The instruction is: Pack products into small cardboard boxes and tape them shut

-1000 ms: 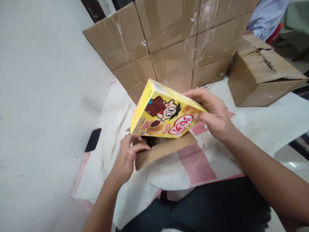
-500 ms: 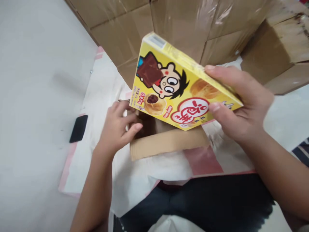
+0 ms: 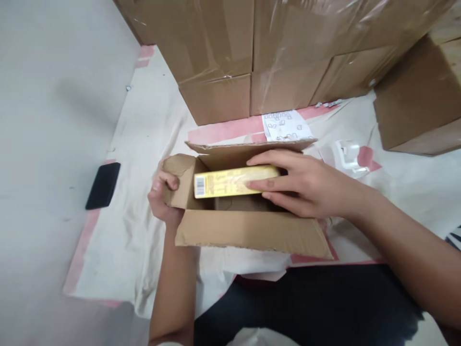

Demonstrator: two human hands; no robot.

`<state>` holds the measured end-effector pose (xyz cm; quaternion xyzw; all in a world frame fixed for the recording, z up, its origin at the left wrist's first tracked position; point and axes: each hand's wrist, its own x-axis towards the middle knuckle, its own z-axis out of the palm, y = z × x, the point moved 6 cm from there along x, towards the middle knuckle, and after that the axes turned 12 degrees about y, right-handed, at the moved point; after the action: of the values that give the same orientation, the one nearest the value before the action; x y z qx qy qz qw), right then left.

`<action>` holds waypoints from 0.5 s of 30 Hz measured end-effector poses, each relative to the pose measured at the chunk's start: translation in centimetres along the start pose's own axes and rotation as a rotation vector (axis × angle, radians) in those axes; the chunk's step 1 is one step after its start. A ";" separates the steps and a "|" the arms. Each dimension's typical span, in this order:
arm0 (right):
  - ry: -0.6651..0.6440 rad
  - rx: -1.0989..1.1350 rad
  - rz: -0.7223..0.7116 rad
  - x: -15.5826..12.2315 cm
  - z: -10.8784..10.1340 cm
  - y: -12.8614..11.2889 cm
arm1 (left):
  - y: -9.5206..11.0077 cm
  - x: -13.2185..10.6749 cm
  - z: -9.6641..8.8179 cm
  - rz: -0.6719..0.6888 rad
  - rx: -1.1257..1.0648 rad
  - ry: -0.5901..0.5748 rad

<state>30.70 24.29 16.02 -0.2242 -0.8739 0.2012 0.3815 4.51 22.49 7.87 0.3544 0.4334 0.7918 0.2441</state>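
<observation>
An open cardboard carton [image 3: 252,233] lies in front of me with its flaps spread. Inside it, a yellow snack box [image 3: 230,182] stands on edge, its narrow side with a barcode facing up. My right hand [image 3: 295,185] grips the snack box at its right end, one finger lying along the top edge; its lower part is hidden in the carton. My left hand [image 3: 165,194] is closed around the carton's left flap [image 3: 182,180], with the fingers curled over it.
Large taped brown cartons [image 3: 216,43] are stacked behind, and another carton [image 3: 421,96] stands at the right. A black phone-like object [image 3: 103,185] lies by the left wall. Clear plastic packaging [image 3: 347,156] and a printed paper [image 3: 286,126] rest on the white-and-pink sheet [image 3: 126,240].
My right hand has lowered the snack box into the carton, turning it from front-facing to on edge. My left hand has taken hold of the left flap.
</observation>
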 end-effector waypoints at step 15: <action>-0.216 -0.408 0.084 -1.7 1.2 0.1 | 1.2 -1.5 0.6 0.149 -0.199 -0.072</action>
<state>30.87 23.17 14.24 -0.3099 -0.9221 0.0590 0.2241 5.81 21.15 8.61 0.3878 0.3160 0.8337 0.2338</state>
